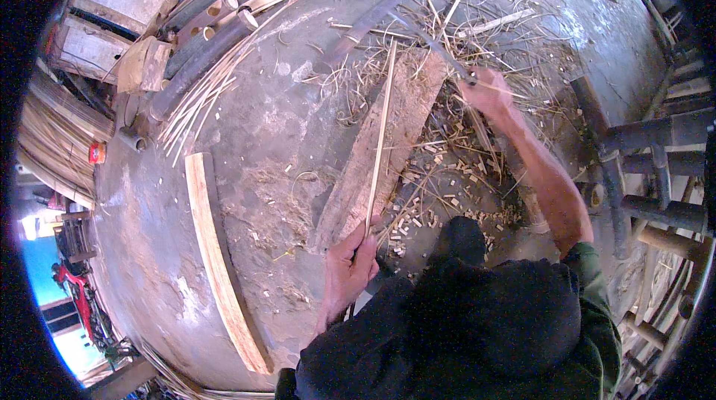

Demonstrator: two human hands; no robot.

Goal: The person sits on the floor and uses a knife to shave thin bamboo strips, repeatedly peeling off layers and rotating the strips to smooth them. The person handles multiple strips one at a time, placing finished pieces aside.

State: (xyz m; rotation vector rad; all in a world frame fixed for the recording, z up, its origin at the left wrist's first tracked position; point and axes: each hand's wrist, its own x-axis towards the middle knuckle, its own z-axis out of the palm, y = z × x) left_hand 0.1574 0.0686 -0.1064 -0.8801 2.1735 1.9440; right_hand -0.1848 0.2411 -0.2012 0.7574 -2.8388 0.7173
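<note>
Beneath both hands spreads a worn grey-brown floor [268, 142], patchy and scuffed, with paler blotches to the left of the left hand. The left hand [352, 260] is closed around the near end of a slender bamboo strip [382, 127], which runs away from it over a rough wooden plank [406, 101] lying between the hands. The right hand [488, 92] is curled round the grip of a slim knife [430, 40], its blade pointing ahead and leftward past the plank's far end. Thin shavings [514, 45] tangle ahead of and around the right hand, and small cut chips [466, 165] scatter on the floor between the hands. A broad machete [373, 18] lies ahead of the left hand. Well to the left of that hand lies a long split-bamboo slat [212, 251]; farther ahead are loose strips [205, 98] beside dark bamboo poles [195, 45]. At the room's far left stands a red two-wheeler [78, 288] near a bright opening. Rightward of the right hand is a bamboo framework [660, 169]. Any marking on the little red-orange container [97, 152], far left of the left hand, is too small to read.
</note>
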